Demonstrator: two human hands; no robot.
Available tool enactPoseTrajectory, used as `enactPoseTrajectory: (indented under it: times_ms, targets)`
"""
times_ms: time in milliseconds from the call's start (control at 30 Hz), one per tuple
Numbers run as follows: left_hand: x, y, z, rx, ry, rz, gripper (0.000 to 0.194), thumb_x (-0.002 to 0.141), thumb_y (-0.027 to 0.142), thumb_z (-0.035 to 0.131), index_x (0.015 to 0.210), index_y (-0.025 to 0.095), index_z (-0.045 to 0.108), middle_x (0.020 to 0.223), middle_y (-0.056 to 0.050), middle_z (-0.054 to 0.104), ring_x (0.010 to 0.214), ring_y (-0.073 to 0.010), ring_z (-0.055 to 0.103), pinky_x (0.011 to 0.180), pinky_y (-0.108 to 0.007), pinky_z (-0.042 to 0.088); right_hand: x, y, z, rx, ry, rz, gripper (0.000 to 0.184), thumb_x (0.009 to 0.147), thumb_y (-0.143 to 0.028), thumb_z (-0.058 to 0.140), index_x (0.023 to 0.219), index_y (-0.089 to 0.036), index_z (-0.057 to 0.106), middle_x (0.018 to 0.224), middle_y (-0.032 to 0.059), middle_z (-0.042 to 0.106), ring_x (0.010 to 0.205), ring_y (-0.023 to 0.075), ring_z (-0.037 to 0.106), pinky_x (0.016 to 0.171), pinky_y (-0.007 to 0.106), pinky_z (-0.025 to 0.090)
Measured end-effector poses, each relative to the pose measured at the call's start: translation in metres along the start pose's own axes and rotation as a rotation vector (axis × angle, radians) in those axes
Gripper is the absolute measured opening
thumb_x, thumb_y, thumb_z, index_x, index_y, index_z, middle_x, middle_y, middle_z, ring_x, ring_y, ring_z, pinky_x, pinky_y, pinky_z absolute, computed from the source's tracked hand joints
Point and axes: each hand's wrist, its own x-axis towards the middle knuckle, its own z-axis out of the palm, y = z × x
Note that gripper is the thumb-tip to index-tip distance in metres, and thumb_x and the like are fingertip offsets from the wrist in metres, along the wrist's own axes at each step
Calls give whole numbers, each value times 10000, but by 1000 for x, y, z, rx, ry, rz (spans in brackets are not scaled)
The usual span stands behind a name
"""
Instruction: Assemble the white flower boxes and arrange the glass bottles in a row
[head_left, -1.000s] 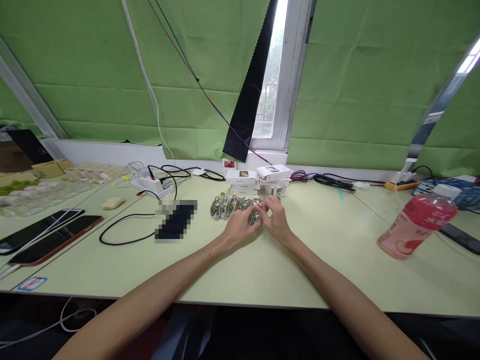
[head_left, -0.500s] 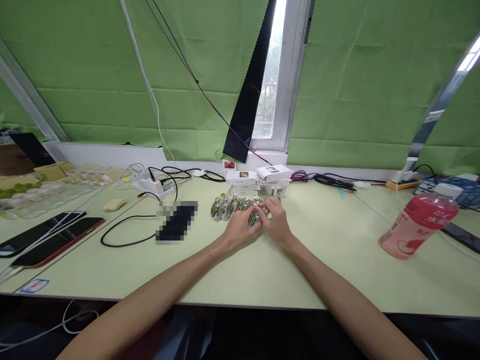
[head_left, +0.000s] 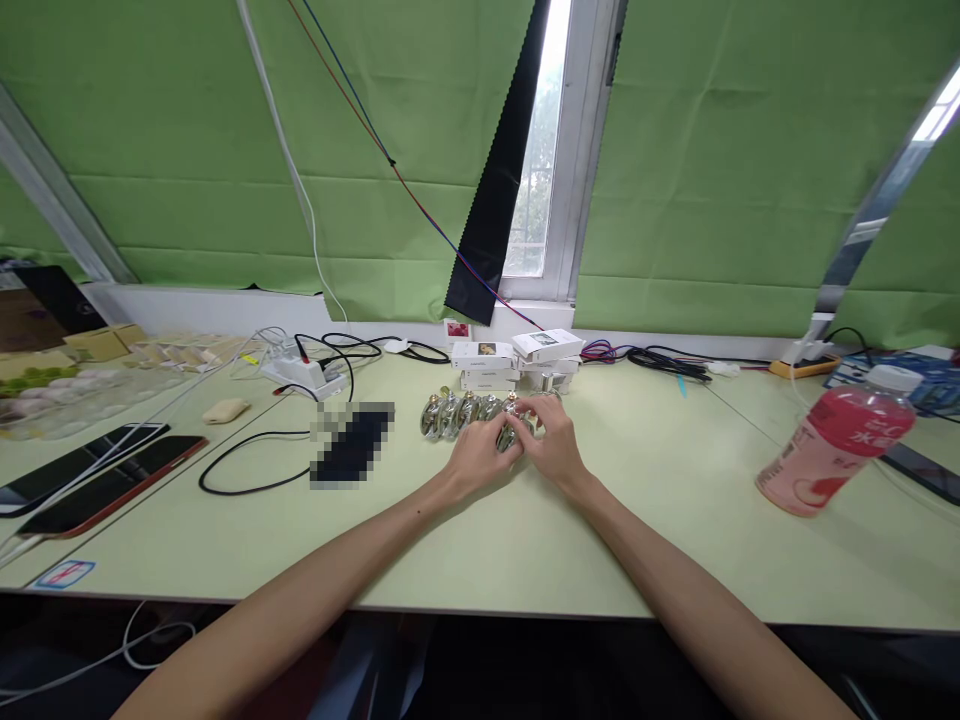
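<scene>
While left hand (head_left: 478,453) and right hand (head_left: 553,441) seemingly pinch 1 shiny piece (head_left: 506,438), the table (head_left: 517,560) leaves room toward its near edge.

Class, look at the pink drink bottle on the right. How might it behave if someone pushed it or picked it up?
The bottle is tall and narrow, so a push near its white cap could tip it. Its rounded sides suggest it might roll once down.

Boxes (head_left: 478,356) behind metal pieces (head_left: 449,414), bottle (head_left: 832,445) right
</scene>
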Motion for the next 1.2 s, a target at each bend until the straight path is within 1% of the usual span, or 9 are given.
enactPoseTrajectory:
  times_ms: [100, 167, 267, 433, 600, 733, 900, 1067, 1200]
  targets:
    - [0, 1, 0, 0, 4, 8, 176, 843, 292, 562, 954, 186, 648, 594, 20, 605, 498, -143, 503, 530, -253, 296, 0, -1, -2, 22, 7, -18, 135, 945, -256, 601, 1066, -242, 660, 1017, 70, 701, 980, 245, 599, 806, 385, 512]
    - [0, 1, -1, -10, 8, 17, 191, 857, 302, 559, 977, 187, 653, 608, 21, 614, 495, -138, 499, 538, -252, 304, 1, -1, -2, 46, -4, -40, 146, 966, -234, 562, 1064, -242, 670, 1030, 68, 707, 983, 238, 596, 820, 387, 512]
    - [0, 2, -1, -34, 13, 28, 229, 883, 328, 552, 1033, 191, 659, 635, 20, 632, 490, -131, 494, 546, -250, 313, 1, 1, -2, 71, -15, -49, 160, 981, -213, 529, 1015, -243, 682, 988, 60, 709, 952, 230, 589, 824, 390, 509]
    - [0, 2, -1, -45, 14, 27, 250, 890, 334, 555, 1067, 198, 668, 643, 20, 643, 490, -133, 504, 547, -249, 317, 1, 3, -1, 89, -17, -27, 132, 974, -205, 538, 961, -236, 666, 929, 52, 694, 897, 224, 585, 832, 393, 487]
    - [0, 3, -2, -34, 8, 16, 234, 870, 322, 572, 1039, 199, 677, 579, 33, 608, 479, -140, 506, 547, -249, 323, 2, 4, 1, 85, -11, -27, 113, 964, -215, 547, 882, -234, 621, 839, 36, 630, 823, 214, 549, 789, 376, 462]
    - [0, 1, -1, -29, 0, 14, 243, 870, 329, 568, 1046, 196, 670, 564, 38, 600, 477, -145, 513, 539, -249, 325, 4, 3, 2, 72, -2, -13, 150, 948, -213, 568, 799, -232, 570, 782, 21, 564, 788, 206, 508, 746, 355, 435]
    - [1, -2, 2, -5, 5, 16, 230, 860, 336, 574, 1011, 184, 659, 549, 40, 584, 472, -146, 517, 531, -251, 318, 6, 2, 2, 49, 7, 7, 182, 932, -225, 594, 758, -232, 541, 747, 4, 515, 764, 199, 486, 724, 341, 418]
    - [1, -2, 2, -4, 12, 19, 231, 856, 328, 577, 1014, 181, 659, 561, 33, 598, 479, -146, 521, 532, -250, 320, 7, 0, 2, 22, 13, 11, 187, 929, -240, 608, 752, -232, 550, 749, 9, 546, 776, 204, 509, 724, 340, 427]
    - [1, -1, 1, -4, 8, 10, 238, 853, 317, 575, 1028, 181, 663, 578, 27, 614, 496, -151, 536, 540, -251, 330, 5, -1, 2, 25, 24, 30, 123, 926, -256, 621, 809, -234, 588, 799, 23, 610, 794, 206, 546, 725, 342, 452]
